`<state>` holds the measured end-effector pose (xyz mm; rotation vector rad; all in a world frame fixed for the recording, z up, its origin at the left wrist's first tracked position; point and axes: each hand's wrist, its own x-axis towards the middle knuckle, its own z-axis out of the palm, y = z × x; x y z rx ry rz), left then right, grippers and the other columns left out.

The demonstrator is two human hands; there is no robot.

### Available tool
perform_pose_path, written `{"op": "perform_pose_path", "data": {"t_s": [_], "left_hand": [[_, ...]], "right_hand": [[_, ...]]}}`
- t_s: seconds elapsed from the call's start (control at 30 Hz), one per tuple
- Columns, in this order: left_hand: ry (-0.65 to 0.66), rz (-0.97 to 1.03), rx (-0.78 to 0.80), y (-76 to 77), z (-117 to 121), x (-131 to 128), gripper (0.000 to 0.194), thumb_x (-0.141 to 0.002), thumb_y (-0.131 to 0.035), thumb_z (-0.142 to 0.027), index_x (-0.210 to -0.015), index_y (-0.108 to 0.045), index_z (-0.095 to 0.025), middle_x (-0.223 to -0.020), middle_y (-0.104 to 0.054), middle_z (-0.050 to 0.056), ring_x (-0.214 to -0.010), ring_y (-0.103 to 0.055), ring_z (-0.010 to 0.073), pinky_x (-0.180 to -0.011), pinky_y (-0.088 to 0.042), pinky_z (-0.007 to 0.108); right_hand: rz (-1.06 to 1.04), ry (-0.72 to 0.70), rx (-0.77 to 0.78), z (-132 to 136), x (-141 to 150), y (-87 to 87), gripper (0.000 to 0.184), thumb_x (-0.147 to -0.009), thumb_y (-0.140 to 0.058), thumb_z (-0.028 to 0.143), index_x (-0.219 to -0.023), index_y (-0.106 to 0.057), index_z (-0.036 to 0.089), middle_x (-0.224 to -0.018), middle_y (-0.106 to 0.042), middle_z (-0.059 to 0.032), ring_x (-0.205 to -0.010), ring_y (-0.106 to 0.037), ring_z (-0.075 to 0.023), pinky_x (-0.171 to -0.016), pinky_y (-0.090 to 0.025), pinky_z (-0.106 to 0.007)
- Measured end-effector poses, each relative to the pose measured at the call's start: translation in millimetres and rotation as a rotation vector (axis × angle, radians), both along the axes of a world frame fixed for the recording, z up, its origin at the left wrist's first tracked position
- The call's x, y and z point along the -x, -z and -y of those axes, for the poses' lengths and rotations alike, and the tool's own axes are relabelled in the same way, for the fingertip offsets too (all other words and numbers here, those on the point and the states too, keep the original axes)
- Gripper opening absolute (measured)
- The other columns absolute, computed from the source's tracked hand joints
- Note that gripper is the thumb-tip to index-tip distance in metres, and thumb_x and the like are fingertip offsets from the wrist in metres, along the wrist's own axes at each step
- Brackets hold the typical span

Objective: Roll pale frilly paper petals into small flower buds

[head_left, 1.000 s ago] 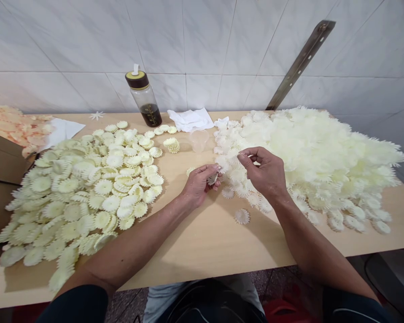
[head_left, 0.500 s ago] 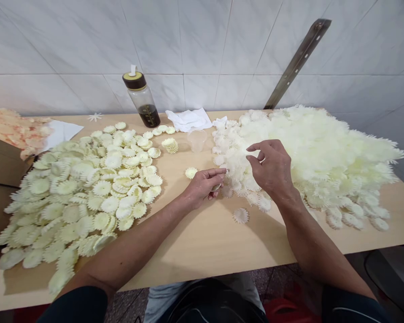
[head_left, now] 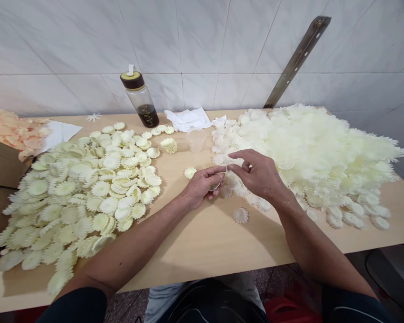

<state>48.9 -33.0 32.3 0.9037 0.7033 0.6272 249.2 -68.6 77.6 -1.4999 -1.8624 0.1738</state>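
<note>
My left hand is closed around a pale, scalloped petal disc, which mostly hides behind the fingers. Close to its fingertips hovers my right hand, its thumb and index finger apart and no piece visible between them. The right thumb tip meets or nearly meets the left index fingertip. Under and beyond the right hand spreads a large heap of whitish fringed petal discs. One loose petal disc lies on the table in front of the hands, and a yellowish cupped one sits just behind the left hand.
A big pile of pale yellow cupped petal discs covers the table's left side. Behind stand a bottle of dark liquid, a small stack of cups, a clear plastic cup and white tissue. A cardboard box borders the left.
My right hand has moved left and slightly down, bringing its thumb to the left fingertips. The left hand has stayed nearly in place.
</note>
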Motion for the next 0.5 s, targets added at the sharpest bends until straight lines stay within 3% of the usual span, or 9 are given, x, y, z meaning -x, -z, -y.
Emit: {"op": "perform_pose_path", "data": {"t_s": [0.2,0.37,0.5], "left_hand": [[-0.003,-0.012,-0.037,-1.8,2,-1,0.051,-0.082,-0.083,-0.045,-0.126,-0.075,-0.020,-0.080,-0.062,0.001,-0.050,-0.050,0.0057,-0.040,-0.028,0.019],[-0.080,0.026,0.000,-3.8,1,-4,0.046,-0.087,-0.079,-0.044,-0.121,-0.073,-0.015,-0.090,-0.067,0.005,-0.056,-0.061,0.0101,-0.046,-0.042,0.022],[-0.114,0.078,-0.008,-0.8,-1,-7,0.041,-0.081,-0.076,-0.021,-0.120,-0.070,-0.013,-0.102,-0.072,0.010,-0.075,-0.073,0.0185,-0.061,-0.054,0.028]], "right_hand": [[-0.041,0.108,-0.006,-5,-4,5.9,0.013,-0.092,-0.074,0.031,-0.101,-0.081,0.025,-0.089,-0.079,-0.0030,-0.063,-0.062,-0.0159,-0.065,-0.052,-0.032],[0.013,0.236,-0.172,-8,-18,2.7,0.019,-0.095,-0.067,0.030,-0.108,-0.079,0.022,-0.111,-0.078,-0.0080,-0.062,-0.061,-0.0154,-0.067,-0.055,-0.035],[0.080,0.295,-0.231,-8,-24,1.5,0.026,-0.096,-0.065,0.028,-0.118,-0.076,0.021,-0.125,-0.074,-0.0106,-0.062,-0.058,-0.0147,-0.069,-0.057,-0.036]]}}
